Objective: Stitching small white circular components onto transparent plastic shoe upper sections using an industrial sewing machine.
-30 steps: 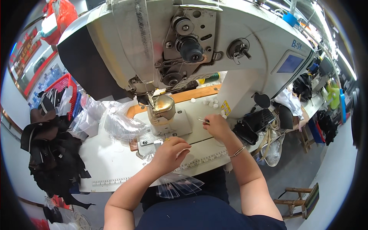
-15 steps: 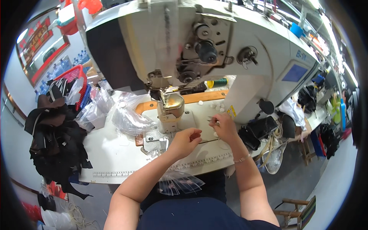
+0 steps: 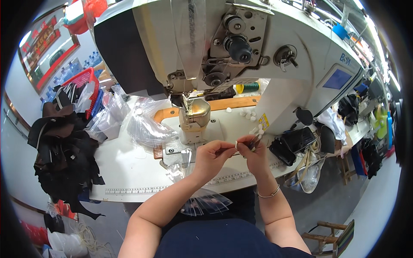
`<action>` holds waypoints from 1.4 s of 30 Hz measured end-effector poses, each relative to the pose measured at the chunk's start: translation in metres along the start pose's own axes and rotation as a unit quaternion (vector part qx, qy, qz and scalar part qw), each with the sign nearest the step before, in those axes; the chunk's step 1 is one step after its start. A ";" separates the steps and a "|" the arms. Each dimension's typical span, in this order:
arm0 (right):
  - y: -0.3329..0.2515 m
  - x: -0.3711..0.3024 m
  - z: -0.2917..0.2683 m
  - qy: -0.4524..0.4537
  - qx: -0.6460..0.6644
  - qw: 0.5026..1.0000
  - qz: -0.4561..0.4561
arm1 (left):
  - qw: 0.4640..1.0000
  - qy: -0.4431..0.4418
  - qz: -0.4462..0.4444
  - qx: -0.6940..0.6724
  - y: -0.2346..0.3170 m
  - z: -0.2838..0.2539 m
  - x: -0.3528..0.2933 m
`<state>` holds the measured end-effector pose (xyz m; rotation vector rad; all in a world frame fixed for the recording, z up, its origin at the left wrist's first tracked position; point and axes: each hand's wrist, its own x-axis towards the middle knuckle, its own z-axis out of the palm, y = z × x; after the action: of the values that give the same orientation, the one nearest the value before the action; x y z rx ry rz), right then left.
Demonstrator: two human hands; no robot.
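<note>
My left hand (image 3: 211,157) and my right hand (image 3: 254,151) meet in front of the white industrial sewing machine (image 3: 241,51). Between their fingertips they pinch a small white piece (image 3: 236,145); my right hand also grips a thin dark tool (image 3: 254,142). They hover just above the white table (image 3: 129,167), right of the machine's brass-coloured post (image 3: 195,112). Several small white pieces (image 3: 249,114) lie scattered on the table beyond my right hand. A bracelet circles my right wrist.
Clear plastic bags (image 3: 146,127) lie left of the post, and more clear plastic (image 3: 206,202) hangs over the table's near edge. A heap of black pieces (image 3: 60,155) spills off the left end. Dark parts (image 3: 297,139) and cords sit at the right. A red basket (image 3: 81,84) stands behind.
My right hand left the table by the scattered pieces and came to meet my left hand, which lifted off the table. Both now pinch a small white piece together.
</note>
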<state>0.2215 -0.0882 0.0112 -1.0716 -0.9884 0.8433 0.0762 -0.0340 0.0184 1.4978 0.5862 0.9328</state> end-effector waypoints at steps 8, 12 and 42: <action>-0.010 -0.017 0.010 -0.051 -0.110 0.989 -0.079 | 0.989 -0.009 0.099 0.113 -0.006 -0.009 -0.003; 0.002 -0.016 -0.003 -0.063 -0.205 0.970 -0.113 | 0.995 -0.055 0.022 0.083 0.000 -0.008 0.002; 0.031 -0.017 0.079 -0.056 -0.462 0.854 -0.235 | 0.888 0.066 0.023 0.454 -0.030 -0.091 -0.038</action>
<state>0.1389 -0.0709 -0.0089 -1.4806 -1.7481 -0.0325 -0.0142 -0.0081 -0.0228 2.2893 1.1978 0.8296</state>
